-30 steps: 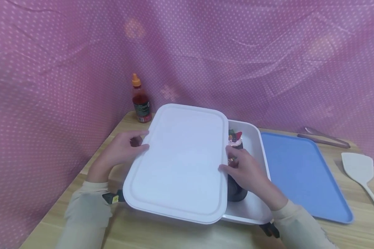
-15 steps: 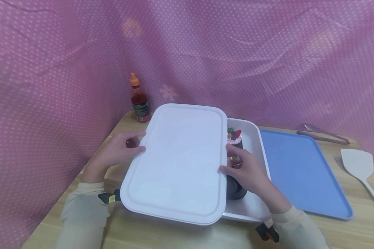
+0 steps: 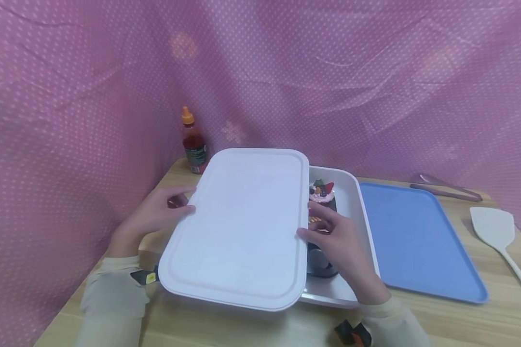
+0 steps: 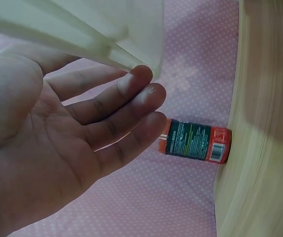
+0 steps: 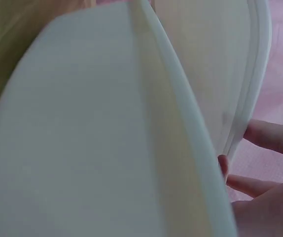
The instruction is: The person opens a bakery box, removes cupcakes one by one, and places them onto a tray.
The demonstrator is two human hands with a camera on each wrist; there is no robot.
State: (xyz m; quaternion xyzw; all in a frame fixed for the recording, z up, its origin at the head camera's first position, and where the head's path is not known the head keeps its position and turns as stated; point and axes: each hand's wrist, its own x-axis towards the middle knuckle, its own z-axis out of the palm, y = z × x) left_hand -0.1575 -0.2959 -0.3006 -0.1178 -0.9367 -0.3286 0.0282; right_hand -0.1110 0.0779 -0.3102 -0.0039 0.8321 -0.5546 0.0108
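Note:
A white rectangular lid (image 3: 239,226) with rounded corners is held tilted over the left part of a white box (image 3: 358,212). My left hand (image 3: 158,212) holds the lid's left edge between thumb and fingers; in the left wrist view that hand (image 4: 77,118) has its fingertips at the lid's rim. My right hand (image 3: 340,241) pinches the opposite edge, and its thumb and fingers also show on the rim in the right wrist view. Inside the box, beside that hand, are a fruit-topped cake (image 3: 322,192) and a dark round item (image 3: 319,262); the lid hides the rest.
A red sauce bottle (image 3: 194,149) with an orange cap stands at the back left. Right of the box lies a blue tray (image 3: 417,241), with metal tongs (image 3: 447,190) behind it and a white spatula (image 3: 495,226) farther right. A pink dotted cloth (image 3: 330,86) borders the table.
The lid has shifted slightly left with both hands, uncovering more of the cake and the dark round item in the box. Both hands keep their hold.

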